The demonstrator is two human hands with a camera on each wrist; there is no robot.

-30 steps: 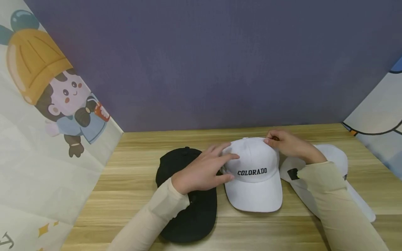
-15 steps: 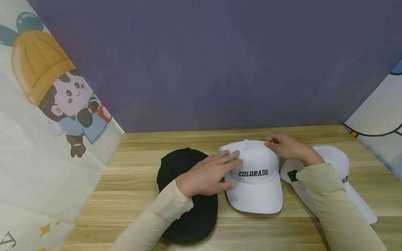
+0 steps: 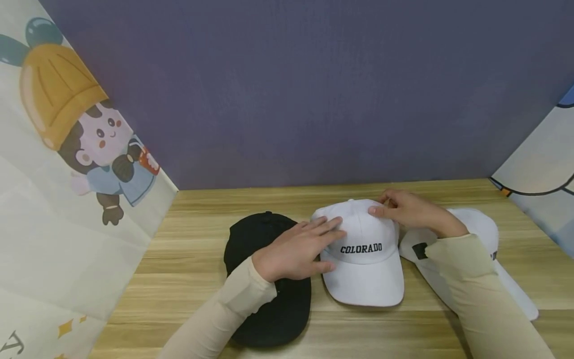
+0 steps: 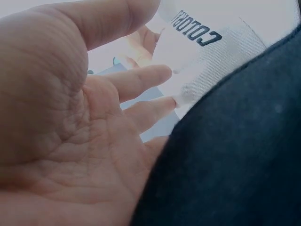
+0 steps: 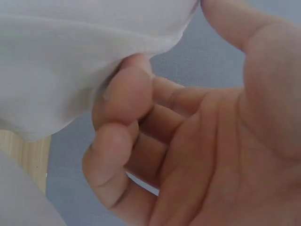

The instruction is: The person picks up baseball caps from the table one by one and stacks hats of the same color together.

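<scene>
A white baseball cap [image 3: 363,274] with COLORADO in black letters sits brim toward me on the wooden table. Spread fingers of my left hand [image 3: 298,252] rest on the left of its crown, and the left wrist view shows fingertips meeting the white cloth [image 4: 211,61]. My right hand [image 3: 410,212] holds the crown's upper right: the thumb lies on the front, and curled fingers [image 5: 129,94] reach under the cloth edge in the right wrist view. Beneath my left forearm lies a black cap [image 3: 269,319], partly covered.
A second white cap [image 3: 475,224] with a black patch lies at the right, partly under my right sleeve. A dark blue-grey panel [image 3: 314,99] stands behind the wood-grain table [image 3: 188,269]. Printed sheets [image 3: 40,239] flank both sides.
My left fingers have come down onto the left of the COLORADO cap. My right thumb has slid inward across the crown's front, while its fingers went behind the edge. The caps barely moved.
</scene>
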